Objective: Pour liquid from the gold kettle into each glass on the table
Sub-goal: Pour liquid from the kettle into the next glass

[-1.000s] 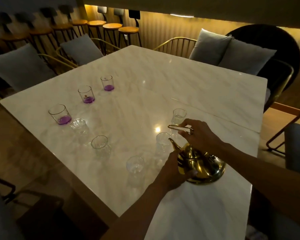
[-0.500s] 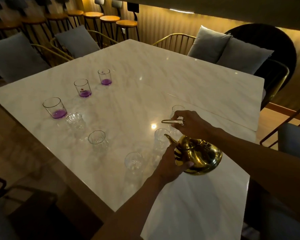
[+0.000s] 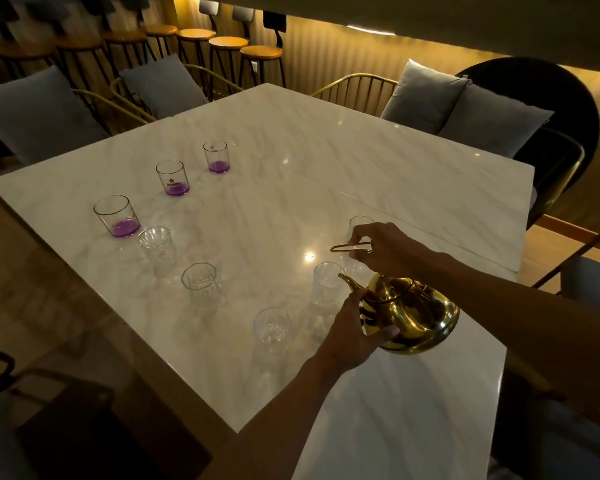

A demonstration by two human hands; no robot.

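I have the gold kettle (image 3: 409, 313) lifted just off the marble table (image 3: 395, 427), near its right front edge. My right hand (image 3: 388, 249) is curled round the thin wire handle (image 3: 347, 248) above it, and my left hand (image 3: 355, 327) cups the kettle's belly on the spout side, fingers wrapped against the brass. The spout (image 3: 349, 282) points left and tips toward the tall clear glass (image 3: 326, 289) just beside it.

I judge the step in hand is the approach to the first pour among the empty glasses. No stream shows yet. Next I need to bring the spout over that glass's rim and tilt slowly, with my left hand steadying the body so the kettle does not swing on its loose handle.

Three tumblers at the far left already hold purple liquid: the near one (image 3: 116, 216), the star-marked one (image 3: 173, 178), and the farthest (image 3: 216, 156). Four more clear glasses look empty: a ribbed glass (image 3: 156, 244), a faceted glass (image 3: 201, 284), a round glass (image 3: 271, 325) near my left wrist, and one (image 3: 359, 225) partly hidden behind my right hand.

The round glass sits close to my left forearm, so a careless sweep could knock it. Grey cushions (image 3: 465, 98) and bar stools (image 3: 227, 43) ring the table, well apart from the work.
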